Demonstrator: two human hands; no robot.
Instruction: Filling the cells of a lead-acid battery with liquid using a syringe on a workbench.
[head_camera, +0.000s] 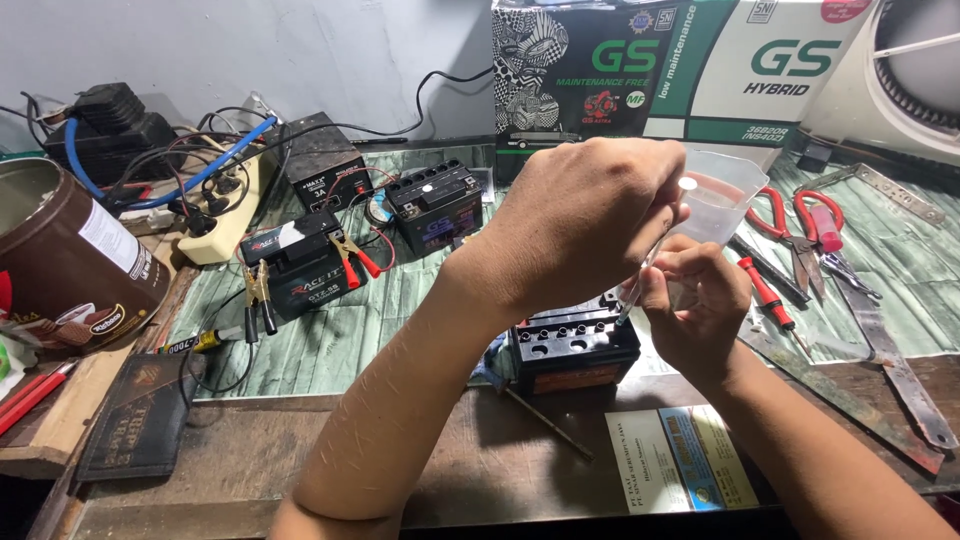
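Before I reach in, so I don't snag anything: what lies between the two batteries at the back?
In the head view, red clamps and wires lie between the left battery and the right battery.

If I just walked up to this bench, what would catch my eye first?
Probably the two hands at centre: the left hand tilts a clear plastic jug while the right hand steadies a thin tube over an open black battery. Behind, left, another battery wears clamps.

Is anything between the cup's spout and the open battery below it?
Nothing visible blocks it. The left hand tilts the clear cup above the black battery, and the right hand holds a thin clear tube running down toward the battery's top.
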